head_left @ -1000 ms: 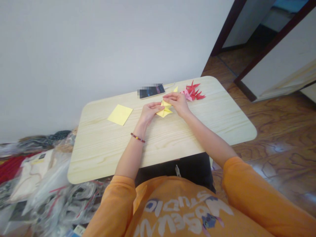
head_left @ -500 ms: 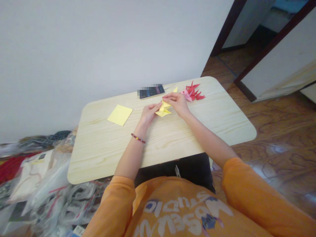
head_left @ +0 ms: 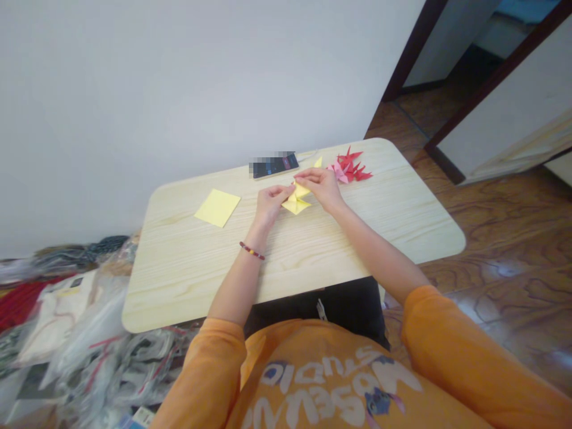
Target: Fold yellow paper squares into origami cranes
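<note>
Between my two hands is a partly folded yellow origami paper (head_left: 296, 205), its layers spread toward me. My left hand (head_left: 269, 205) pinches its left side between thumb and fingers. From the right, my right hand (head_left: 322, 186) grips the upper edge with its fingertips, which cover part of the folds. Just beyond that hand, the tip of another yellow paper piece (head_left: 318, 162) shows. Beside it lie a pink origami crane (head_left: 340, 173) and several red origami cranes (head_left: 355, 165), bunched together.
A flat yellow paper square (head_left: 217, 208) lies on the left of the pale wooden table (head_left: 179, 286). Near the wall, a phone (head_left: 276, 165) rests at the back edge. Plastic-wrapped bundles (head_left: 102, 357) fill the floor at left. A doorway (head_left: 429, 71) stands at right.
The front flap of the yellow paper sits slightly lower and looks more spread. Both hands keep nearly the same place and grip.
</note>
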Tool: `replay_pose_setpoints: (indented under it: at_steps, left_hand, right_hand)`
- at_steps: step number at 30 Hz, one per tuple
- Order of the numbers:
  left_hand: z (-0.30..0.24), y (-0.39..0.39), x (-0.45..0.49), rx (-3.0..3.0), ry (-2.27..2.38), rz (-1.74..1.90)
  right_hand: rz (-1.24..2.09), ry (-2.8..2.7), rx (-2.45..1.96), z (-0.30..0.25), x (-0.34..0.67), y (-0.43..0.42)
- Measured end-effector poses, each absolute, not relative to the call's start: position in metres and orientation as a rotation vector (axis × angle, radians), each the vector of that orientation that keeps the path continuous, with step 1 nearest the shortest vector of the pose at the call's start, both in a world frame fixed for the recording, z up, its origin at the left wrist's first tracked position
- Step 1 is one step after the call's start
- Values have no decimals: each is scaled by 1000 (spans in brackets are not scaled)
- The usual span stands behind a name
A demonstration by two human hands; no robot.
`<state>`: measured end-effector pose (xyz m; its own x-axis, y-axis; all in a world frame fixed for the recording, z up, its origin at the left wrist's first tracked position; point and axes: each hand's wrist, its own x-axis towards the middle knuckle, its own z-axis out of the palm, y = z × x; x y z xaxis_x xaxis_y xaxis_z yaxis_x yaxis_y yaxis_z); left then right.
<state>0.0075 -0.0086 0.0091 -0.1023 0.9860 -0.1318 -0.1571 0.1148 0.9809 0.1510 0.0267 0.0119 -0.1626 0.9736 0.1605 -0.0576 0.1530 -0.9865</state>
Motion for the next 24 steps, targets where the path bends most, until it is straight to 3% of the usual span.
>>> replay_pose_setpoints:
  at_steps: [24]
  left_hand:
    - [10,-9,6,1058,1221,1223]
  right_hand:
    - [1279,-1298,-1041,14,152,26]
